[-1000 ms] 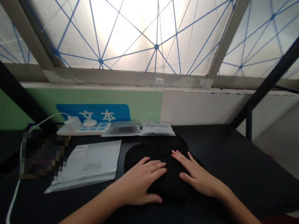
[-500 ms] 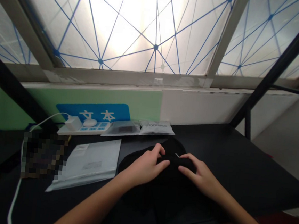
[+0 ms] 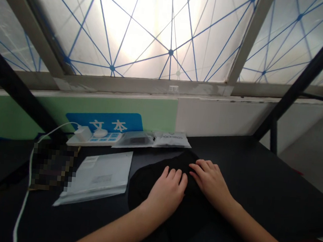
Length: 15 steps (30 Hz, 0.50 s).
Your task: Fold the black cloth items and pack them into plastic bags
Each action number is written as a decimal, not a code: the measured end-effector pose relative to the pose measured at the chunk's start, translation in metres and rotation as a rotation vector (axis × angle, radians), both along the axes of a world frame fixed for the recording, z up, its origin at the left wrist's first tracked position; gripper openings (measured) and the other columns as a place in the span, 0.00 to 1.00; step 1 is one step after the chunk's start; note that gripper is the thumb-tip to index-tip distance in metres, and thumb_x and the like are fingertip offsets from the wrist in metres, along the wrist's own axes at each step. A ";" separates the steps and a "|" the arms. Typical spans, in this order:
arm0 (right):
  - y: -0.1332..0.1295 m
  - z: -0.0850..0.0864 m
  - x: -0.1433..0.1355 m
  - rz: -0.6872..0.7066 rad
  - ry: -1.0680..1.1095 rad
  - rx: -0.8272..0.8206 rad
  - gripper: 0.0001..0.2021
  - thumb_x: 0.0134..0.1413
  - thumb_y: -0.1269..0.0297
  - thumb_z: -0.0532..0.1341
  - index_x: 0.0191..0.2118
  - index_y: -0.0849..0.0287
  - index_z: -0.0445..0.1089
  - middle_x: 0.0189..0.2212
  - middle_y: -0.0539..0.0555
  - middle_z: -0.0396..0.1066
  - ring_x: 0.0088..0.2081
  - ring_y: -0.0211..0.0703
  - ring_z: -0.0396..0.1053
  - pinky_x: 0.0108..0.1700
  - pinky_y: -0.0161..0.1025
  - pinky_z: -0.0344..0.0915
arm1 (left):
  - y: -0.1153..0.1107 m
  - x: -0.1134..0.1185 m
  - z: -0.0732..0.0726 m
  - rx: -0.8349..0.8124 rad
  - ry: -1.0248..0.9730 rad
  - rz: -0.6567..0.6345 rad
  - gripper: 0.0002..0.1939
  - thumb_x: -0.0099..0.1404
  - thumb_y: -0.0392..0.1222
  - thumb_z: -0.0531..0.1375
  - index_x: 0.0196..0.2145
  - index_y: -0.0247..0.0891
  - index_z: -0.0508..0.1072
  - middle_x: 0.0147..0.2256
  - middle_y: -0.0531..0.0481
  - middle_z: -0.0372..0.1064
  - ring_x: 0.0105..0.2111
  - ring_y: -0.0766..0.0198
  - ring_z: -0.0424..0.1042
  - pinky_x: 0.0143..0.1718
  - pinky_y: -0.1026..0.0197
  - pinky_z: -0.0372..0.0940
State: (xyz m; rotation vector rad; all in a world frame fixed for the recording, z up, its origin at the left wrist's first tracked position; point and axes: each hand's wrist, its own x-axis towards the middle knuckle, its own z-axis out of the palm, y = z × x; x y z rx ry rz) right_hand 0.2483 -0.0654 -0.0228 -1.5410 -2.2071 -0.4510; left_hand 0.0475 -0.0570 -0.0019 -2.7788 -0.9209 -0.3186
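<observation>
A black cloth item (image 3: pixel 148 176) lies on the black table in front of me, its folds hard to tell from the dark tabletop. Over its middle rests my left hand (image 3: pixel 169 189), back up, with the fingers bent down onto the fabric; whatever lies under the palm is hidden. To the right, my right hand (image 3: pixel 209 178) has its thumb and fingertips drawn close together at the upper right part of the cloth. What those fingertips pinch is too dark to make out.
Grey plastic mailing bags (image 3: pixel 103 172) lie left of the cloth. Behind are a white power strip (image 3: pixel 92 139) with plugs, a clear bag (image 3: pixel 134 138) and a printed white bag (image 3: pixel 172 139). A white cable (image 3: pixel 24 203) runs down the left, beside a pixelated item.
My left hand has turned palm down and moved slightly lower, fingers curled on the cloth. My right hand has shifted slightly up, its fingers closer together. The small light strip on the cloth is no longer visible.
</observation>
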 end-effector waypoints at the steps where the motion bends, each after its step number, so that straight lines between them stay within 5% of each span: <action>1: 0.001 0.000 0.001 0.018 -0.010 0.011 0.10 0.69 0.66 0.55 0.50 0.55 0.71 0.44 0.58 0.73 0.44 0.51 0.69 0.43 0.46 0.63 | -0.001 0.003 -0.004 0.023 0.007 0.011 0.26 0.63 0.43 0.64 0.55 0.28 0.68 0.50 0.34 0.70 0.50 0.45 0.70 0.58 0.41 0.59; 7: -0.010 0.008 0.007 0.166 -0.012 0.093 0.10 0.69 0.67 0.54 0.45 0.56 0.72 0.48 0.57 0.76 0.53 0.52 0.69 0.58 0.52 0.57 | 0.004 0.016 -0.013 0.143 0.039 0.016 0.15 0.68 0.36 0.55 0.51 0.29 0.71 0.37 0.41 0.74 0.40 0.51 0.74 0.62 0.40 0.55; 11: -0.023 0.017 0.001 0.278 -0.037 0.052 0.18 0.64 0.55 0.59 0.55 0.58 0.68 0.55 0.60 0.72 0.59 0.58 0.65 0.66 0.61 0.45 | 0.013 0.009 -0.001 0.060 -0.034 -0.031 0.12 0.68 0.36 0.56 0.47 0.31 0.72 0.35 0.44 0.74 0.37 0.54 0.74 0.65 0.39 0.50; 15: -0.022 0.025 -0.009 0.231 -0.092 0.057 0.21 0.63 0.67 0.57 0.61 0.61 0.63 0.54 0.62 0.72 0.56 0.58 0.68 0.66 0.63 0.45 | 0.021 -0.009 0.019 -0.037 -0.149 -0.061 0.14 0.65 0.39 0.60 0.48 0.34 0.70 0.39 0.44 0.76 0.41 0.53 0.74 0.66 0.36 0.45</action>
